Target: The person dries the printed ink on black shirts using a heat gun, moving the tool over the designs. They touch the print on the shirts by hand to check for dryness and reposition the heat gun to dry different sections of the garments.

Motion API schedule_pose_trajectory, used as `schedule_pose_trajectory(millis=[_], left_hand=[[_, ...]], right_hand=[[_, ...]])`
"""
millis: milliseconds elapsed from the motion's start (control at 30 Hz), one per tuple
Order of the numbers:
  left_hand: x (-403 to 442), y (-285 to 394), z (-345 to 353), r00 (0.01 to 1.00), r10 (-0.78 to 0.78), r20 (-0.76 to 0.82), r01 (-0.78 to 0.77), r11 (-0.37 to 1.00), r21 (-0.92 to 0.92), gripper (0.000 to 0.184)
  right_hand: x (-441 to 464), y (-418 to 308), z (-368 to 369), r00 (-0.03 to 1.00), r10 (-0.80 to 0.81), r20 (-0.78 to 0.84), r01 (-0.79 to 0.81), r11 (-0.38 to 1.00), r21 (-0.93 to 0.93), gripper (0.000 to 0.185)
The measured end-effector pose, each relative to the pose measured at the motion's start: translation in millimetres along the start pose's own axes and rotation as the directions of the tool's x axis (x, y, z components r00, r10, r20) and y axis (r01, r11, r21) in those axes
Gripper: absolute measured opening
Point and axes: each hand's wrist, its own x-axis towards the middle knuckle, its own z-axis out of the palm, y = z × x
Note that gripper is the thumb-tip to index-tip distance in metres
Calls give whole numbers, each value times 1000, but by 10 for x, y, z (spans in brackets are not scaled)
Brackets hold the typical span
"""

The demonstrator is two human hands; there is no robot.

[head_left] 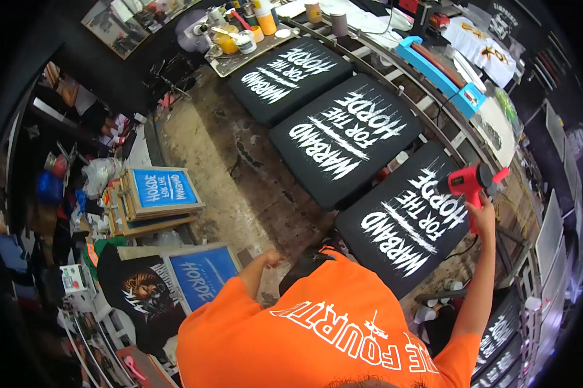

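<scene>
The right hand (482,215) grips a red heat gun (467,180) beside the nearest black printed panel (402,223), apparently to dry it; next calls for even sweeps. The left hand's (273,260) grip is unclear.

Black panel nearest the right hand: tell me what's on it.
White lettering reading WARBAND FOR THE HORDE. The red gun-shaped tool in the right hand covers part of the black panel, so anything there can't be seen.
</scene>
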Motion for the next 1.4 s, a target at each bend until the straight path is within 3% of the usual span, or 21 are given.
schedule_pose_trajectory(millis=[33, 100, 167, 267, 367, 400, 433, 500, 533, 567, 633, 700, 733, 833, 900, 967, 1067, 1133, 1200, 1300, 1400], left_hand=[[-48, -59, 31, 1000, 1, 11, -1, 999, -40, 46], [-192, 32, 100, 1000, -23, 1, 23, 998, -51, 44], [-315, 159, 158, 999, -50, -13, 49, 996, -76, 43], [-303, 479, 80, 999, 50, 0, -50, 998, -41, 43], [-111, 757, -21, 987, 155, 37, -157, 986, 61, 44], [18, 799, -44, 981, 194, 0, -193, 980, 37, 41], [147, 844, -45, 972, 234, -38, -233, 972, 16, 39], [164, 1092, -17, 975, 218, -45, -217, 976, 31, 41], [185, 1231, 13, 976, 211, -54, -208, 977, 46, 42], [225, 1355, 41, 977, 208, -50, -205, 977, 54, 42], [312, 1594, 97, 969, 214, 126, -247, 887, 390, 43], [426, 1770, 276, 974, 193, 122, -228, 834, 502, 46], [469, 1842, 371, 977, 179, 120, -215, 775, 595, 50], [534, 2015, 613, 968, 216, 125, -241, 679, 694, 51], [705, 1983, 688, 979, 155, 131, -202, 681, 704, 53], [964, 1750, 747, 973, 199, 118, -217, 609, 763, 55], [888, 1623, 726, 968, 184, 171, -248, 600, 761, 56], [746, 1641, 784, 962, 206, 178, -268, 606, 749, 55], [635, 1658, 828, 982, 108, 153, -186, 634, 751, 45], [575, 1545, 887, 986, 102, 129, -162, 731, 663, 54], [664, 1421, 941, 987, 123, 104, -160, 797, 582, 51]], right_hand=[[32, -16, 66, 1000, 19, 3, -19, 1000, 8, 64], [-24, -245, 187, 995, -59, -83, 46, 988, -147, 65], [-36, -201, 310, 989, -103, -104, 88, 986, -142, 66], [-147, -367, 257, 992, 117, 51, -123, 984, 132, 61], [-364, -797, 125, 982, 185, 29, -185, 982, 24, 61], [-324, -535, 223, 997, 1, -81, -5, 998, -59, 61], [-339, -257, 264, 997, 5, -73, -9, 998, -58, 61], [-380, -12, 268, 973, -74, -221, 59, 995, -76, 61], [-560, -617, -14, 950, 309, -37, -305, 949, 84, 61], [-624, -686, -158, 947, 318, -38, -313, 946, 87, 61], [-797, -590, -313, 879, 476, -24, -471, 875, 111, 60], [-965, 97, -345, 954, 219, -204, -224, 975, 2, 59], [-1037, 361, -394, 942, 212, -260, -222, 975, -9, 60], [-1213, 903, -685, 904, 371, -213, -357, 928, 103, 59], [-1297, 779, -840, 867, 472, -162, -406, 856, 319, 58], [-1326, 915, -804, 832, 506, -226, -420, 841, 340, 55], [-1330, 1138, -792, 855, 442, -272, -399, 895, 201, 47], [-1348, 1333, -779, 857, 459, -233, -396, 877, 272, 47], [-1354, 1480, -791, 846, 506, -166, -428, 832, 354, 48], [-1269, 1505, -687, 871, 416, -261, -334, 891, 307, 48], [-1149, 1370, -781, 872, 465, -154, -401, 859, 320, 48]])
